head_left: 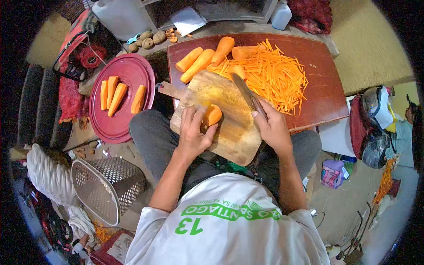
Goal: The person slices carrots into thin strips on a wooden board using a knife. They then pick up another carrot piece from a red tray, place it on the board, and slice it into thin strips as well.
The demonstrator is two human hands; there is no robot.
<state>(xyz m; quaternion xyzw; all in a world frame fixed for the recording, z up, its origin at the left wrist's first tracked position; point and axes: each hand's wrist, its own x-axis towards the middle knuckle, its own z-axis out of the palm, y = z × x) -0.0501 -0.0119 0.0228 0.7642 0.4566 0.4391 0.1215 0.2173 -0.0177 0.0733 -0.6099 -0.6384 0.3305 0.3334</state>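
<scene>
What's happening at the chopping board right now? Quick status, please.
Left hand pins carrot piece on wooden board. Right hand grips knife. Carrot strips piled just beyond the blade.

This looks like a home's informal food-prep corner, set up low on the floor rather than in a fitted kitchen. A dark red desk (322, 88) carries a heap of carrot sticks (274, 75) and peeled carrots (198, 62), with a wooden cutting board (234, 132) resting on it. A round red tray (128, 115) of carrot pieces, a metal mesh basket (106, 185), potatoes (148, 42), bags and cloths lie around on bare ground.
</scene>
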